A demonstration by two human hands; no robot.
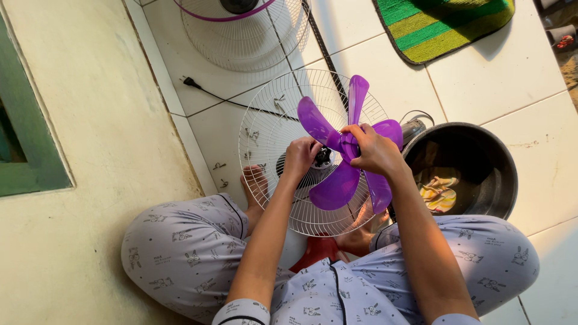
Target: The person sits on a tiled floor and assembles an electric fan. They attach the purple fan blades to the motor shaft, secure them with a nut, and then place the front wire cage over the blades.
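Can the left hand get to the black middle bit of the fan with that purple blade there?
Probably yes. The left hand is already at the black hub, and the right hand holds the purple blade a little to one side, leaving a gap.

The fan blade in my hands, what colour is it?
Translucent purple fan blade, clearest in the head view.
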